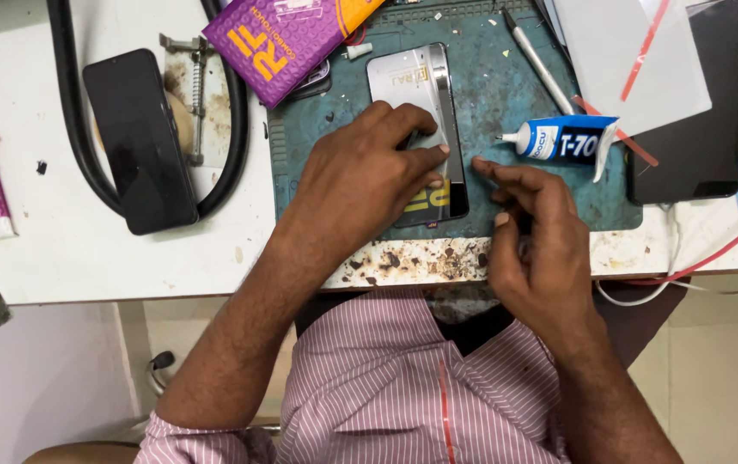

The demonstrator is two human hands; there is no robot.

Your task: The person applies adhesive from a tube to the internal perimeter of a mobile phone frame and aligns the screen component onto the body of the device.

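Note:
A phone screen panel [416,82] with a silvery protective film lies on the teal work mat [506,112]. My left hand [369,172] rests flat on the panel's lower half and presses it down, fingertips at its right edge. My right hand [536,228] hovers just right of the panel with the fingers loosely curled, index tip near the panel's edge. Whether it pinches a bit of film I cannot tell. A blue and white glue tube [562,139] lies on the mat right of the panel.
A black phone [139,142] lies at left inside a loop of black hose [73,120]. A purple box [279,39] sits at the top. A dark screen [700,129] under a clear sheet [627,60], a white pen tool [536,60], and red and white cables [713,258] are at right.

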